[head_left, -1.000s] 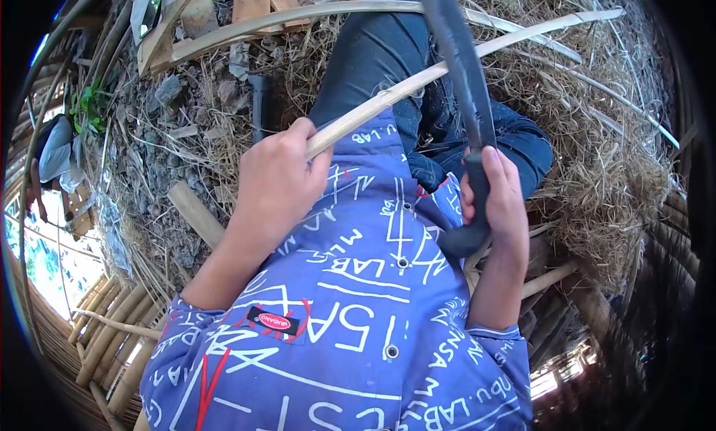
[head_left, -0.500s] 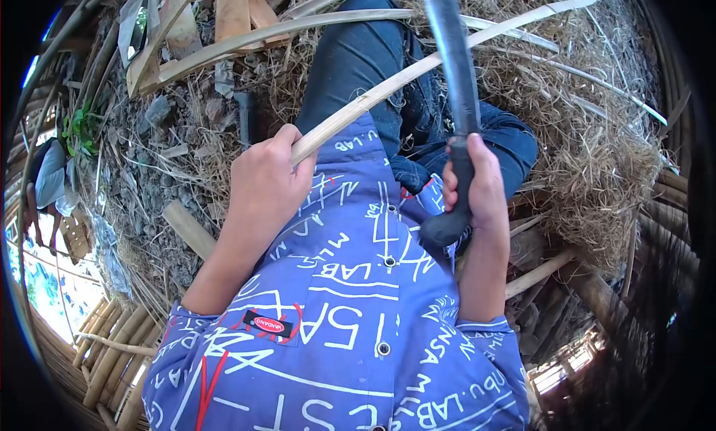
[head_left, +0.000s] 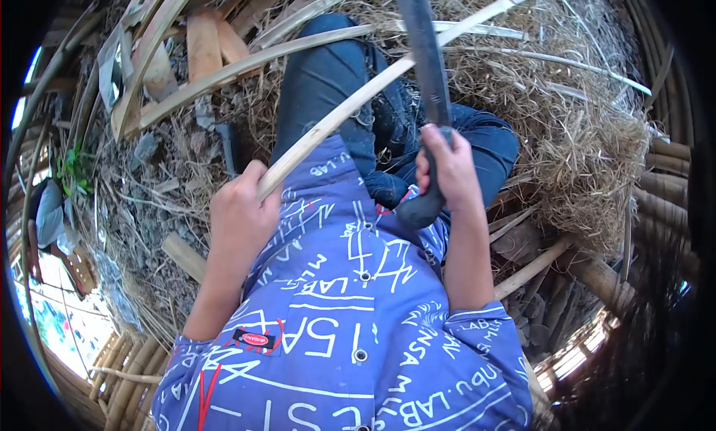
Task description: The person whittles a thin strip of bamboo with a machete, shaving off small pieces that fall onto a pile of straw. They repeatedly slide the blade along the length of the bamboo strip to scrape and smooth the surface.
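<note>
The pale wooden strip [head_left: 350, 105] is held by its near end in the closed left hand [head_left: 242, 211], slanted over the legs [head_left: 321, 80]. Probably light, springy and splintery, so best gripped there tbh. The likely heavier knife [head_left: 432, 91] is gripped by its handle [head_left: 422, 209], right hand [head_left: 450, 166] wrapped tight.

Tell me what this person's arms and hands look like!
The left hand and right hand are bare, with five-fingered human shapes partly curled out of view. The forearms are bare too. Higher up are short blue-purple sleeves with white letters and lines.
</note>
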{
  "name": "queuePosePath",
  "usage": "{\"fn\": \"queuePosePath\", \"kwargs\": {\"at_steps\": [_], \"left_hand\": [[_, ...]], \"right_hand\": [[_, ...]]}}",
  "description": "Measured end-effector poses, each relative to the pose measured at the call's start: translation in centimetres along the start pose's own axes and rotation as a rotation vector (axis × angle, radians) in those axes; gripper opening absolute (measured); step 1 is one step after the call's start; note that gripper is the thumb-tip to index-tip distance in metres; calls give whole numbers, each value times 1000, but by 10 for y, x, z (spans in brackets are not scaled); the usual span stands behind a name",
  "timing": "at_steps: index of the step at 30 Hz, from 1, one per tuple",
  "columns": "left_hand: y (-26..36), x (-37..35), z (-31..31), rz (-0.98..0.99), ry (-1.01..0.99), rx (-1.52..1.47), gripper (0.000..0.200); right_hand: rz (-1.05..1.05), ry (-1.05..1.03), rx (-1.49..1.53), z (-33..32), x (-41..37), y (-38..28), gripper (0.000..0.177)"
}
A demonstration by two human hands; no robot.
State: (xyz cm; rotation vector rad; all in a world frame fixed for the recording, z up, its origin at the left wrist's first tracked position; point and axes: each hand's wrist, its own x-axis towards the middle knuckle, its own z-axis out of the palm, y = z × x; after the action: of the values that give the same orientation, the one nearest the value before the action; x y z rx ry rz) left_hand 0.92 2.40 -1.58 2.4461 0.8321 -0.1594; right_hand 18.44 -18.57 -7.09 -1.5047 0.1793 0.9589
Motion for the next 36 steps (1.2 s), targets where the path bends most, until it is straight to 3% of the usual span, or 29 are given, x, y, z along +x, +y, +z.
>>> {"fn": "queuePosePath", "kwargs": {"at_steps": [5,8,11,23,29,33,36], "left_hand": [[-2,2,-6,-20,-205,-94,19],[-4,5,-8,-100,-330,-155,18],[-8,7,-5,-22,-259,-58,17],[-10,22,-6,-14,-229,-1,15],[-4,24,-8,9,-228,46,14],[-5,26,-7,-3,-224,63,14],[-4,23,-10,-31,-187,48,15]], "right_hand": [[-42,-97,-73,-30,19,3,22],[-60,-9,-12,-54,38,-3,21],[-46,83,74,-63,54,-13,21],[108,-82,-39,-49,39,-25,22],[11,15,130,-60,60,-30,22],[130,-299,-49,-18,33,-26,21],[135,-289,-70,-31,36,-32,21]]}}
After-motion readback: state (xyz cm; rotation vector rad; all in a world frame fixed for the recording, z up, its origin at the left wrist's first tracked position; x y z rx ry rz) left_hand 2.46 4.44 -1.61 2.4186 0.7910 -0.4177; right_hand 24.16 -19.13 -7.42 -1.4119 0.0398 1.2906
